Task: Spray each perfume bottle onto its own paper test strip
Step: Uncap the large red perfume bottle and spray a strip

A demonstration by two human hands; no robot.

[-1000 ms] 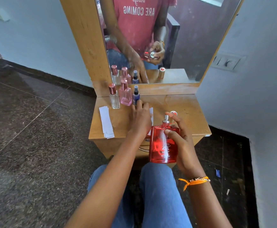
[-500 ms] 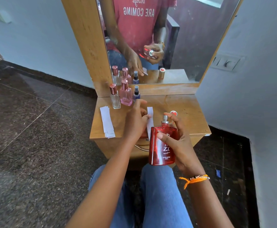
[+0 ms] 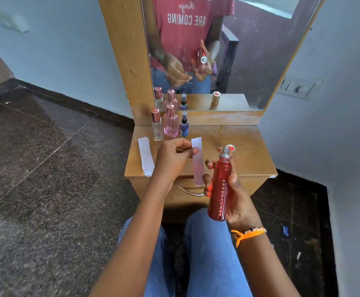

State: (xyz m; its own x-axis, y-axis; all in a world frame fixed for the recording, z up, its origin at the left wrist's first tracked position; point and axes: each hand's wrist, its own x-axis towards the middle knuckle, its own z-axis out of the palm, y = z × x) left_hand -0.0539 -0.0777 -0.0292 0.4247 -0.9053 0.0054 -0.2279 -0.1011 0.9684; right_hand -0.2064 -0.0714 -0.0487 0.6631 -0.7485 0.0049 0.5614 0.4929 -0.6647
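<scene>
Now the red perfume bottle (image 3: 219, 185), uncapped, sits upright in the right hand (image 3: 234, 198), fingers curled round it, beside a paper strip (image 3: 197, 160) pinched by the left hand (image 3: 172, 159) over the table (image 3: 249, 159); three bottles (image 3: 170, 125) and spare strips (image 3: 145, 155) wait, so most spraying seems undone

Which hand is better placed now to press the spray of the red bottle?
The right hand, probably: it grips the red bottle, uncapped, nozzle up. The left hand pinches the paper strip beside it.
</scene>
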